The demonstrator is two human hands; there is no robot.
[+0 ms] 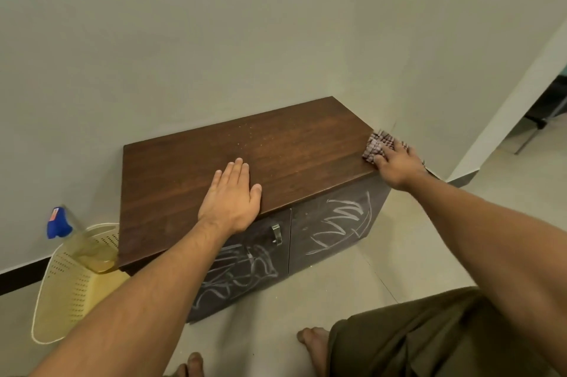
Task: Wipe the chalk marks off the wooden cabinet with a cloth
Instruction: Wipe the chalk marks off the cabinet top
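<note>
A low wooden cabinet (190,168) with a dark brown top stands against the wall. White chalk scribbles (337,223) cover its two grey doors, and faint specks dot the middle of the top. My left hand (233,197) lies flat, fingers together, on the front part of the top and holds nothing. My right hand (397,161) presses a checked cloth (376,145) onto the top's right edge, with part of the cloth hidden under my fingers.
A yellow perforated basket (66,293) lies on the floor left of the cabinet with a blue-capped spray bottle (76,238) standing in it. My bare feet (313,346) are on the tiled floor in front. A doorway (546,106) opens at the right.
</note>
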